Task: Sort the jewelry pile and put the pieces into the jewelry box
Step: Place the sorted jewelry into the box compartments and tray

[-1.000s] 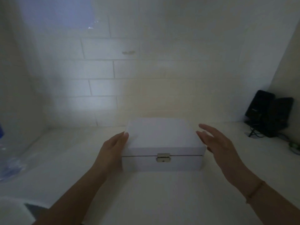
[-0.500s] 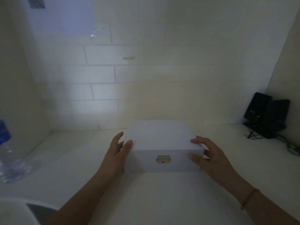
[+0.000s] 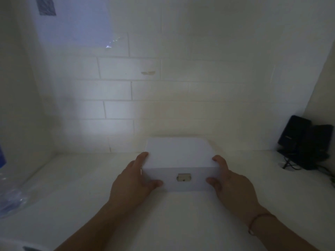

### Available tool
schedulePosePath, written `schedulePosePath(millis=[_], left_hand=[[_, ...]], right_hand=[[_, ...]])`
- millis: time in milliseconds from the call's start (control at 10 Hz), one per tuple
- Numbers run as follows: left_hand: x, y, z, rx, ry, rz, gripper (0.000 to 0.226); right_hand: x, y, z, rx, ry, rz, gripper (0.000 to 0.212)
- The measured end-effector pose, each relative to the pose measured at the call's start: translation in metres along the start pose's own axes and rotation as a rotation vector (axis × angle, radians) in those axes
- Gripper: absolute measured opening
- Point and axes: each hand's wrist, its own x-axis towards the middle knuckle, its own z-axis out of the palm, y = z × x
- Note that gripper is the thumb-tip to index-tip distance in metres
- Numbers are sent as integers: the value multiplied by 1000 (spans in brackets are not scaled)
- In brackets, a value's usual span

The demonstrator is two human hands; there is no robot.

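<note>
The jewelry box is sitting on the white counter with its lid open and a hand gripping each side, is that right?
Not quite: the lid is closed. The head view shows the jewelry box on the counter with its lid down and the clasp at the front. The left hand and right hand do grip its sides.

white counter [image 3: 181,223]: closed white jewelry box [image 3: 178,156] near back edge, middle; black speakers [image 3: 306,142] in back right corner; clear plastic bottle [image 3: 10,192] at left edge
</note>
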Motion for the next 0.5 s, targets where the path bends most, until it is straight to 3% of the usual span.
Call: schedulePosePath(millis=[100,200,300,400,500], left_hand=[[12,-4,11,-81,58,-89,112],[19,-14,21,-38,99,-123,108],[20,-21,25,73,50,-116,87],[16,-20,25,231,-51,-62,66],[-18,-20,25,459,-159,36,88]], right_hand=[[15,-1,18,-81,17,31,64],[16,-5,34,-73,75,74,59],[16,-2,31,51,-35,86,69],[10,-2,7,-8,-308,118,88],[16,0,-50,-217,-254,-8,70]])
